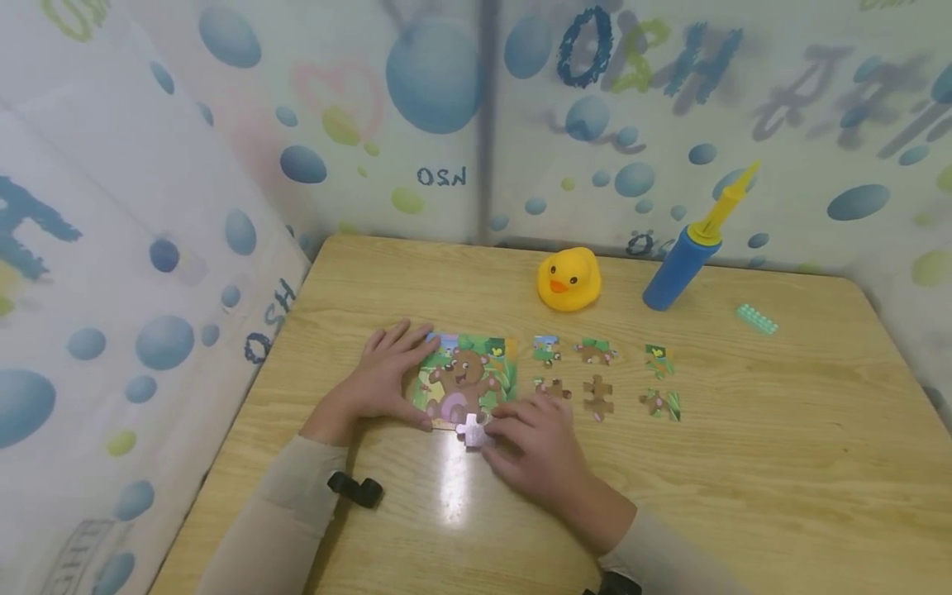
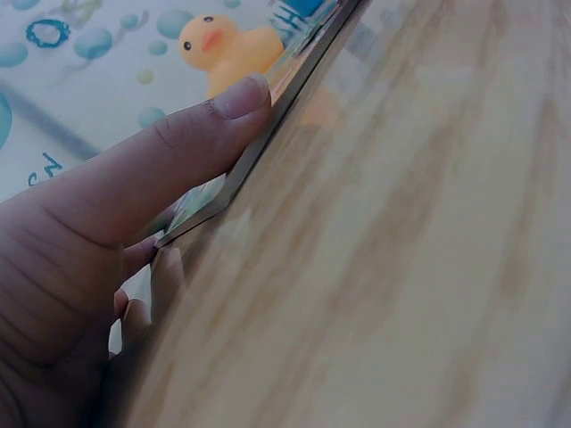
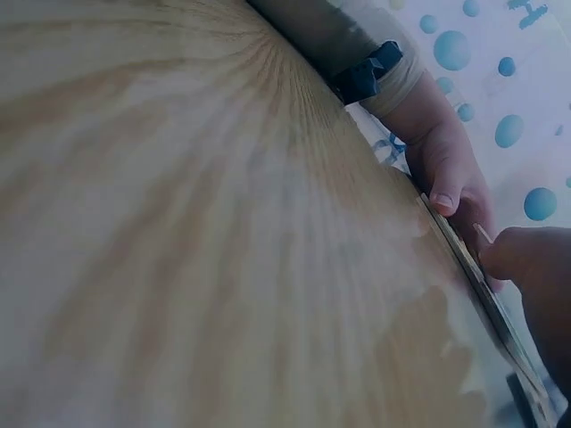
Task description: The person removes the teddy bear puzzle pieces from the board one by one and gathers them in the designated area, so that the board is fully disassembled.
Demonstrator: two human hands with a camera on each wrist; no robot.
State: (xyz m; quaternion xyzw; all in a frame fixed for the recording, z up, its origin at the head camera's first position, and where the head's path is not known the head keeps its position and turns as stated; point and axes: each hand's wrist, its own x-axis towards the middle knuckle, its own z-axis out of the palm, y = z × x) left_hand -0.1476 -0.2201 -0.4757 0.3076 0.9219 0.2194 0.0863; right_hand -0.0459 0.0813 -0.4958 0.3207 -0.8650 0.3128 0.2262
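A bear puzzle board [image 1: 464, 376] lies on the wooden table. My left hand [image 1: 383, 376] rests spread at its left side, fingers near the top left corner and thumb by the lower left corner. In the left wrist view the straight thumb [image 2: 192, 134] lies against the board's edge. My right hand [image 1: 539, 450] pinches a pale puzzle piece [image 1: 472, 431] between thumb and fingers over the board's lower edge. In the right wrist view this piece [image 3: 483, 234] shows only as a thin edge. Loose bear pieces [image 1: 598, 398] lie to the board's right, partly behind my right hand.
Behind the pieces sits a yellow rubber duck [image 1: 568, 279]. A blue hand pump [image 1: 680, 268] with a yellow nozzle stands right of it. Farther right lies a small mint-green studded block [image 1: 757, 319]. Patterned curtain walls [image 1: 439, 207] border the table's back and left.
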